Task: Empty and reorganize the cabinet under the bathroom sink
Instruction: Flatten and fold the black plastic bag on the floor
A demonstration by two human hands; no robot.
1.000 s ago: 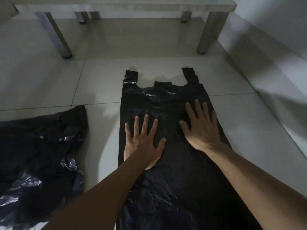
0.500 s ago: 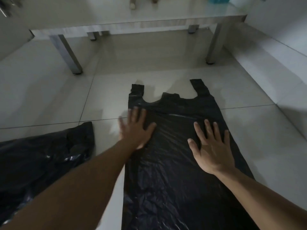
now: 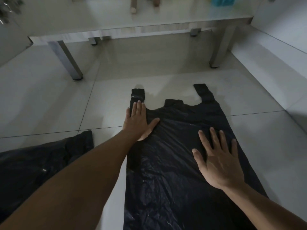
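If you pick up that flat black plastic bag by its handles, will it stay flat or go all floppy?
Probably floppy: the thin, crinkled black plastic bag lies flat only under the left hand and right hand. It looks empty, so likely very light. Its glossy surface may slide on the smooth tiled floor.

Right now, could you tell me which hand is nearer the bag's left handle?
Left. The left hand has its fingertips on the left handle; the right hand lies flat lower down on the bag.

Tiled floor [image 3: 265, 146], two black bags [image 3: 174, 155]
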